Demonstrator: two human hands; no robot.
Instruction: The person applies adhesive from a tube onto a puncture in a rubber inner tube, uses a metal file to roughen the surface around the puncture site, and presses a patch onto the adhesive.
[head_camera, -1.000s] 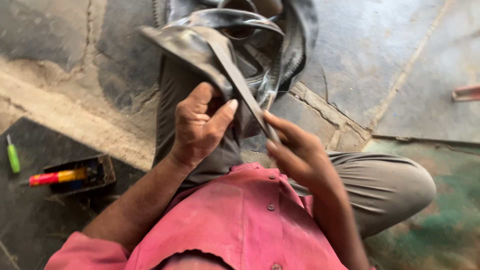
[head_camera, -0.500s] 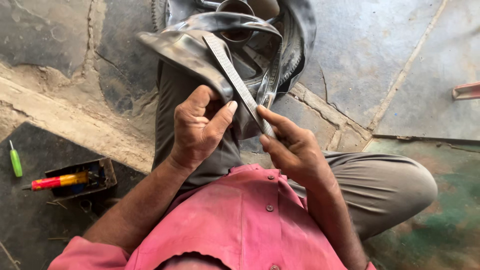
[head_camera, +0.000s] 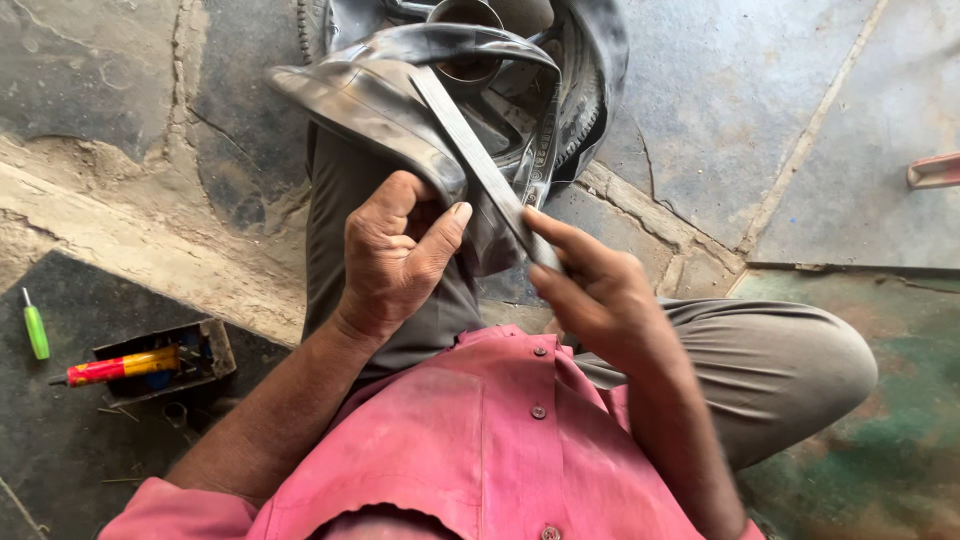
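My left hand (head_camera: 395, 255) clenches a fold of the grey inner tube (head_camera: 370, 95), pinning it over my left knee so the rubber stays taut. My right hand (head_camera: 590, 290) grips the flat metal file (head_camera: 475, 160), laid slantwise across that stretched patch. Beyond lies the tyre (head_camera: 590, 90); left, a small tray (head_camera: 205, 350) holds a red-and-yellow tube (head_camera: 120, 366).
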